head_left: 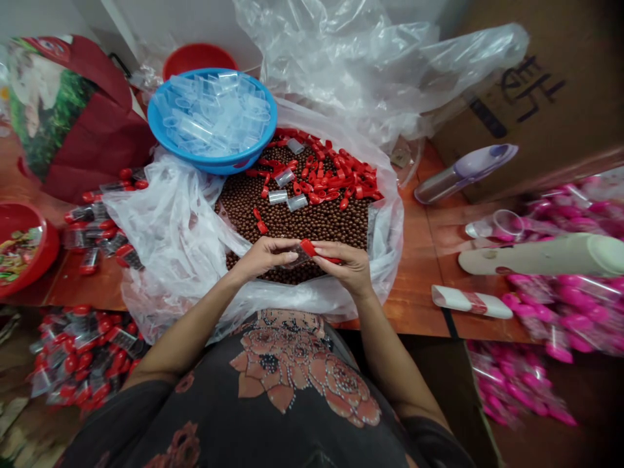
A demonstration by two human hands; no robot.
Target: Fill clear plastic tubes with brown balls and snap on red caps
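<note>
Above beads (292, 218), left hand (263, 257) and right hand (344, 266) pinch a red-capped tube (306, 249).

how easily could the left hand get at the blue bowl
Probably yes: only brown beads and red caps lie between the left hand and the blue bowl, though that hand is pinching a clear tube.
</note>
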